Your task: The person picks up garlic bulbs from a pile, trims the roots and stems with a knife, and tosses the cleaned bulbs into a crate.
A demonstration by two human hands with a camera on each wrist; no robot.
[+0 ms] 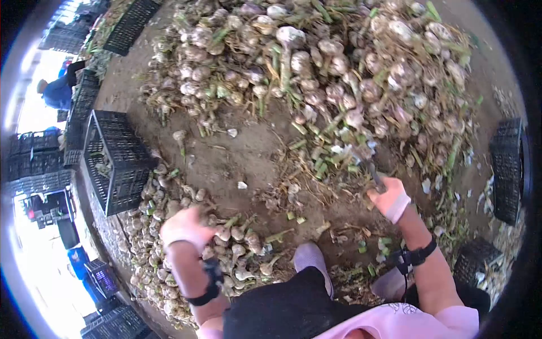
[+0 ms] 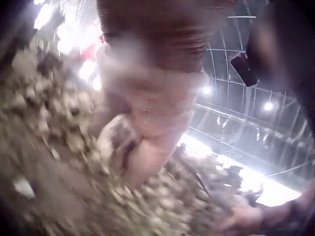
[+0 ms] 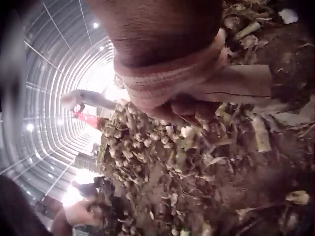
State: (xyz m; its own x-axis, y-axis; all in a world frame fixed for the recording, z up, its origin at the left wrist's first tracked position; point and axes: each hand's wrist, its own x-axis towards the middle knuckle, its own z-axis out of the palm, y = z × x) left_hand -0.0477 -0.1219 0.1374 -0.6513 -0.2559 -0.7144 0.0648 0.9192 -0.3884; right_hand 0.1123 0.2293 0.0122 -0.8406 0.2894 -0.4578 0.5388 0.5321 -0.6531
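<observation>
My left hand [image 1: 187, 230], in a pale glove and blurred, is over the near-left heap of short-stemmed garlic bulbs [image 1: 240, 251]. A whitish shape [image 2: 117, 135] shows at its curled fingers in the left wrist view; I cannot tell whether it is a held bulb. In its matching glove, my right hand [image 1: 390, 199] grips a tool with a pale wooden handle [image 3: 236, 83]. The tool's narrow dark part [image 1: 372, 172] points away from me, over cut stems and peel [image 1: 324, 164]. In the right wrist view, the fingers wrap the handle, and its blunt end sticks out sideways.
A large pile of garlic with long stems [image 1: 339, 68] spreads across the far side. Black plastic crates stand at left [image 1: 116, 164], far left [image 1: 131, 25] and right [image 1: 506, 169]. My foot [image 1: 312, 261] is beside the near heap. Another person [image 1: 56, 93] is at far left.
</observation>
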